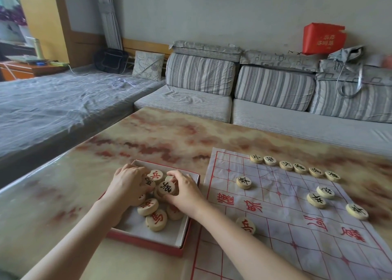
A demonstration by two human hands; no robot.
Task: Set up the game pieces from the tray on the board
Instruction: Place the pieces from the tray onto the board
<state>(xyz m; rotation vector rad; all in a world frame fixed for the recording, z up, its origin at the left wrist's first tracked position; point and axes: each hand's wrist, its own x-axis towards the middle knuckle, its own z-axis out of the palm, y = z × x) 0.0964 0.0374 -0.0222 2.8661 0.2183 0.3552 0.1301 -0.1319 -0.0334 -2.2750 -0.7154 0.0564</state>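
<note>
Eleven pieces (244, 182) are out on the board (282, 237): six in a row along its far edge, four more black-marked ones loose in the far half, and one red-marked nearer the middle. Everything else is in the tray (146, 242), just left of the board on the bench (161, 135), and both hands are in there.

Right hand (184, 188): thumb and fingers (176, 174) curled round a black disc (167, 188) that tilts up on the others, a pinch across its rim by the look of it. Left hand (127, 186): fingers (137, 170) bent down over the left side of the heap, touching discs. Whether they hold one I can't tell, as the knuckles hide it. Red-marked discs lie loose at the tray's near side.

How will these handle? They are thick, round, wooden-looking discs, stiff, and I'd judge them light and not fragile. The faces look smooth, so a flat press from above would likely slide. The edge is the place to take hold: thumb on one side, a finger or two opposite. In the heap they lean on each other, so lifting one may tip its neighbours.

The board looks like a thin creased sheet on a glossy bench. Each disc should go straight down with no dragging, or the sheet could creep and nudge that far row.
</note>
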